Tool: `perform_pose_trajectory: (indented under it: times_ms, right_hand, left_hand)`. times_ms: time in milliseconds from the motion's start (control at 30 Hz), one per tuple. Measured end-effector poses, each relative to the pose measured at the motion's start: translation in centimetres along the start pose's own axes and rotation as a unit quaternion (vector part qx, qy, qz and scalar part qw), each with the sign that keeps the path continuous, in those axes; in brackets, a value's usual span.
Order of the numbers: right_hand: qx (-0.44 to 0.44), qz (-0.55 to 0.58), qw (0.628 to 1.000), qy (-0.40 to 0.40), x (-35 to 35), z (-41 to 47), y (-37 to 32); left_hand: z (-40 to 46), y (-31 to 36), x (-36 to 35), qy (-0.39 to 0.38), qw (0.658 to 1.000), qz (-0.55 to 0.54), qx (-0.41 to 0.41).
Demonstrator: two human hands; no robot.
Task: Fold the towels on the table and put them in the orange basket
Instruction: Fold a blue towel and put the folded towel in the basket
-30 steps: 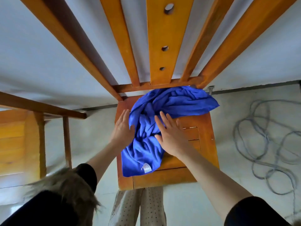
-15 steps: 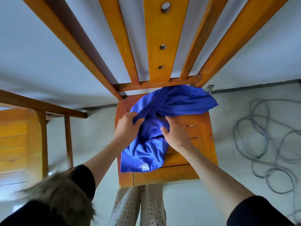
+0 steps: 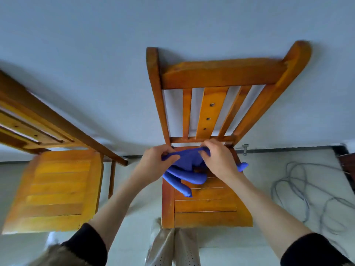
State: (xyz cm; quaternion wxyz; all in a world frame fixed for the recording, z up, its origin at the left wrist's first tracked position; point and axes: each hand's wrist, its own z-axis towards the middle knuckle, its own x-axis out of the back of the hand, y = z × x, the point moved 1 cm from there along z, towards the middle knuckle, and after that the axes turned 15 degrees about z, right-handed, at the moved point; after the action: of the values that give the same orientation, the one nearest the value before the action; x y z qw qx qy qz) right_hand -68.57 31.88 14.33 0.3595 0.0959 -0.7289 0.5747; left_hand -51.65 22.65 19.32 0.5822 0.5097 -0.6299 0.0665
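Both hands, left hand and right hand, pinched the bunched blue towel above the chair seat. Hanging twisted folds risked snagging or slipping floorward if either pinch loosened.

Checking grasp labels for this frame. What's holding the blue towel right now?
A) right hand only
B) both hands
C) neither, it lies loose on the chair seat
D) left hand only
B: the left hand and the right hand each pinch the top edge of the blue towel, lifting it above the chair seat.
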Motion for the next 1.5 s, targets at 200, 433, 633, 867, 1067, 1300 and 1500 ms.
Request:
perform_pose_trajectory:
  times_ms: [200, 433, 633, 867, 1067, 1300, 1500]
  right_hand:
    - [0.020, 0.089, 0.996, -0.015, 1.4, 0.0, -11.2]
    - [0.041, 0.172, 0.983, -0.051, -0.8, -0.6, -24.6]
    - [0.131, 0.168, 0.974, -0.080, -6.6, -3.4, -36.3]
    - [0.198, 0.235, 0.945, -0.110, -18.0, -8.2, -50.0]
    - [0.253, 0.204, 0.931, -0.169, -27.6, -12.8, -60.1]
    - [0.317, 0.163, 0.906, -0.229, -38.5, -15.0, -70.4]
    - [0.354, 0.153, 0.872, -0.301, -47.8, -15.2, -78.6]
  left_hand:
    - [-6.0, -0.3, 10.0, 0.084, 0.996, -0.033, 0.000]
    - [-15.8, -4.2, 19.9, 0.218, 0.976, -0.021, 0.012]
    - [-27.7, -10.8, 26.7, 0.320, 0.945, -0.012, 0.062]
    - [-42.9, -20.5, 31.6, 0.423, 0.892, -0.024, 0.160]
    - [-53.9, -29.5, 32.8, 0.438, 0.850, 0.024, 0.292]
    - [-62.6, -37.1, 35.3, 0.493, 0.781, 0.022, 0.381]
    - [-68.5, -45.1, 38.4, 0.537, 0.714, 0.033, 0.448]
